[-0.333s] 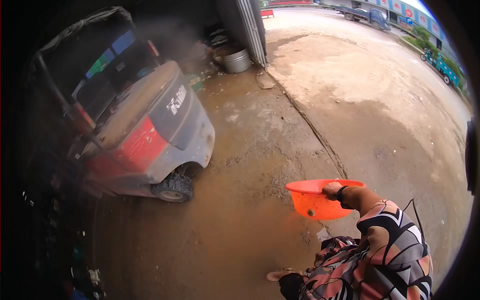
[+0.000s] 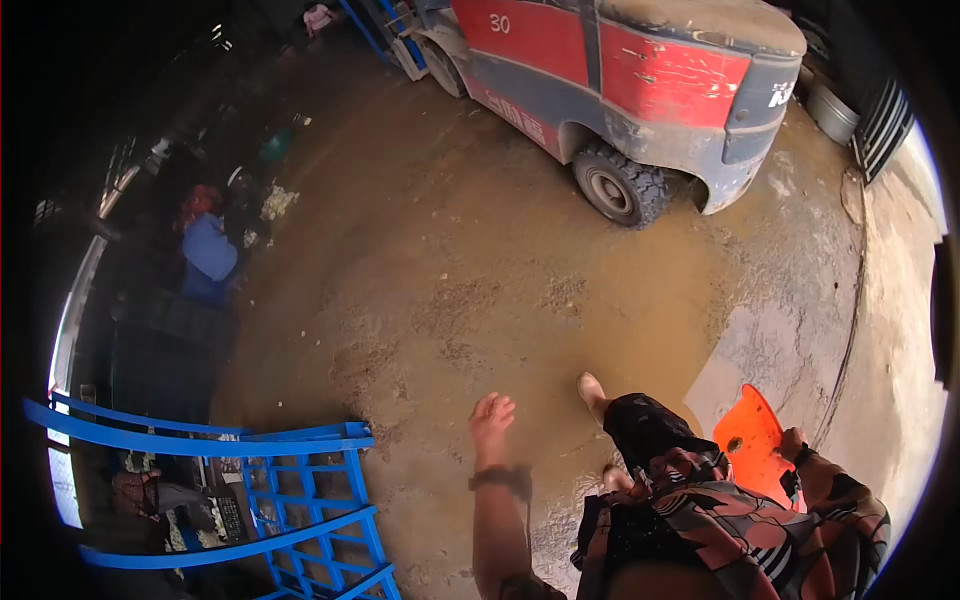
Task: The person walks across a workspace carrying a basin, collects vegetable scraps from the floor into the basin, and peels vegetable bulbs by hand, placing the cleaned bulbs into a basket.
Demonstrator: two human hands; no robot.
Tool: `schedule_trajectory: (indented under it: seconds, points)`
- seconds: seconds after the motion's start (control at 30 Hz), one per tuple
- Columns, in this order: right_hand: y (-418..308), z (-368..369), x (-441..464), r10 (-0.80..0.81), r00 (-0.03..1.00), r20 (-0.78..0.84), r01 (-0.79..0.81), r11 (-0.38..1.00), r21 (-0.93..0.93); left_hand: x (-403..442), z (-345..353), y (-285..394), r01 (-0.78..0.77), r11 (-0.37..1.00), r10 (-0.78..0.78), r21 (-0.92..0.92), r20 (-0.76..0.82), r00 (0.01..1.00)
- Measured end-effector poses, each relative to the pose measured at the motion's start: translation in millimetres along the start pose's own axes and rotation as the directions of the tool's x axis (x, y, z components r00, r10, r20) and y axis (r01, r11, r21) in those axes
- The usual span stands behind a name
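Note:
An orange plastic basin [image 2: 748, 425] hangs tilted on its side at the lower right, with a dark round spot on its wall. My right hand [image 2: 793, 443] grips its rim, a dark band on the wrist. Out in front of my body is my left hand [image 2: 491, 425], over the wet floor. It holds nothing, and its fingers are loosely bent and slightly apart. My patterned clothing hides part of the basin.
A red and grey forklift [image 2: 640, 85] stands ahead on the muddy floor [image 2: 480, 250]. A blue metal frame [image 2: 310, 440] is at lower left. People in blue [image 2: 209, 247] and in dark clothing [image 2: 165, 497] are at the left. A metal tub [image 2: 832, 114] stands at upper right.
My view has turned left, bringing the blue frame and people into sight. My left hand has appeared. The basin has gone from nearly level to tilted, still in my right hand.

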State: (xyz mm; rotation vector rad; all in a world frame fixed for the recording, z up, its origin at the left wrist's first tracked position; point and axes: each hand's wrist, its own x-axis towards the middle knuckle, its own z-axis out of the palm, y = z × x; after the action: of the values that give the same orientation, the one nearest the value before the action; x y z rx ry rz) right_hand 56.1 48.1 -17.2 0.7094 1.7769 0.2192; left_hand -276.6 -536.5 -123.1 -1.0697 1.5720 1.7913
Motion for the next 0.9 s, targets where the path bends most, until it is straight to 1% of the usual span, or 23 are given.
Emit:
schedule_trajectory:
  seconds: [0.07, 0.13, 0.17, 0.2, 0.23, 0.27, 0.3, 0.33, 0.37, 0.4, 0.43, 0.47, 0.53, 0.57, 0.6, 0.63, 0.67, 0.7, 0.77, 0.8, 0.83, 0.87, 0.9]
  points:
    - [-64.5, -37.8, 57.8, -0.01, 0.996, 0.083, 0.02, 0.993, -0.119, 108.3, 16.7, 76.6, -0.073, 0.991, 0.065, 0.114, 0.069, 0.996]
    - [-161.2, -105.7, 140.9, -0.047, 0.989, 0.138, 0.08, 0.966, -0.245, 237.9, 4.6, 154.1, -0.134, 0.98, 0.113, 0.15, 0.14, 0.984]
    - [-211.8, -144.3, 189.6, -0.072, 0.985, 0.154, 0.116, 0.946, -0.301, 287.0, -16.5, 159.3, -0.029, 0.994, 0.02, 0.106, 0.079, 0.997]
    - [-258.0, -178.6, 213.4, -0.09, 0.978, 0.188, 0.151, 0.927, -0.344, 312.4, -51.0, 137.6, 0.096, 0.993, -0.1, 0.074, 0.044, 0.994]
    - [-303.3, -218.9, 236.0, -0.106, 0.971, 0.215, 0.184, 0.905, -0.383, 328.1, -75.6, 124.0, 0.191, 0.979, -0.186, 0.071, -0.063, 0.98]
    - [-348.9, -253.3, 263.7, -0.117, 0.964, 0.239, 0.211, 0.884, -0.417, 350.4, -113.8, 110.6, 0.213, 0.966, -0.201, 0.143, -0.096, 0.975]
    - [-392.8, -298.4, 292.6, -0.119, 0.963, 0.243, 0.222, 0.863, -0.454, 364.2, -158.8, 94.3, 0.405, 0.912, -0.409, -0.059, -0.139, 0.902]
    - [-433.8, -334.5, 322.9, -0.128, 0.96, 0.247, 0.236, 0.844, -0.481, 377.4, -200.3, 84.0, 0.543, 0.793, -0.597, -0.275, -0.174, 0.783]
    - [-470.7, -372.6, 343.9, -0.14, 0.963, 0.232, 0.241, 0.832, -0.5, 359.8, -249.2, 44.5, 0.604, 0.732, -0.679, -0.315, -0.269, 0.683]
    - [-494.3, -401.5, 350.0, -0.167, 0.965, 0.202, 0.248, 0.833, -0.495, 343.8, -260.2, 67.3, 0.644, 0.669, -0.743, -0.372, -0.358, 0.565]
    - [-517.6, -429.4, 357.4, -0.194, 0.966, 0.173, 0.255, 0.834, -0.49, 363.2, -274.3, 73.9, 0.716, 0.619, -0.775, -0.324, -0.4, 0.489]
    - [-584.0, -485.5, 397.7, -0.232, 0.964, 0.131, 0.266, 0.83, -0.489, 419.2, -277.9, 105.0, 0.769, 0.593, -0.781, -0.239, -0.406, 0.475]
    - [-720.2, -589.0, 482.7, -0.326, 0.944, 0.048, 0.304, 0.804, -0.511, 533.5, -286.3, 175.5, 0.846, 0.529, -0.755, 0.064, -0.419, 0.504]
    - [-776.1, -631.6, 507.4, -0.288, 0.957, 0.046, 0.268, 0.805, -0.529, 583.1, -293.9, 202.9, 0.829, 0.483, -0.722, 0.282, -0.407, 0.559]
    - [-828.4, -671.2, 525.3, -0.249, 0.968, 0.043, 0.231, 0.805, -0.546, 633.0, -291.9, 255.2, 0.732, 0.353, -0.674, 0.583, -0.383, 0.631]
    - [-879.8, -710.1, 539.2, -0.209, 0.977, 0.038, 0.194, 0.804, -0.562, 673.9, -299.6, 291.6, 0.574, 0.196, -0.629, 0.795, -0.347, 0.696]
    - [-913.6, -744.7, 555.2, -0.231, 0.972, -0.033, 0.193, 0.874, -0.445, 711.2, -307.1, 321.3, 0.395, 0.068, -0.591, 0.916, -0.282, 0.756]
    - [-940.2, -772.9, 560.1, -0.247, 0.963, -0.104, 0.203, 0.926, -0.319, 755.6, -315.9, 346.8, 0.235, -0.033, -0.549, 0.972, -0.214, 0.808]
    - [-981.3, -818.7, 557.5, -0.243, 0.945, -0.219, 0.232, 0.97, -0.073, 864.2, -330.0, 388.5, 0.062, -0.147, -0.396, 0.987, -0.116, 0.911]
    - [-1007.8, -844.7, 543.2, -0.229, 0.937, -0.263, 0.248, 0.968, 0.042, 943.5, -333.8, 412.8, 0.061, -0.176, -0.29, 0.982, -0.111, 0.951]
    - [-1044.9, -883.2, 511.4, -0.214, 0.927, -0.307, 0.27, 0.951, 0.152, 1020.9, -316.4, 474.1, -0.033, -0.252, -0.08, 0.967, 0.013, 0.997]
    - [-1088.3, -925.7, 535.4, -0.202, 0.937, -0.284, 0.262, 0.946, 0.192, 1138.2, -311.5, 548.1, -0.014, -0.181, -0.062, 0.983, 0.003, 0.998]
    - [-1130.6, -966.8, 561.4, -0.19, 0.946, -0.261, 0.253, 0.94, 0.231, 1218.3, -296.6, 623.6, -0.002, 0.135, 0.051, 0.991, -0.005, 0.999]
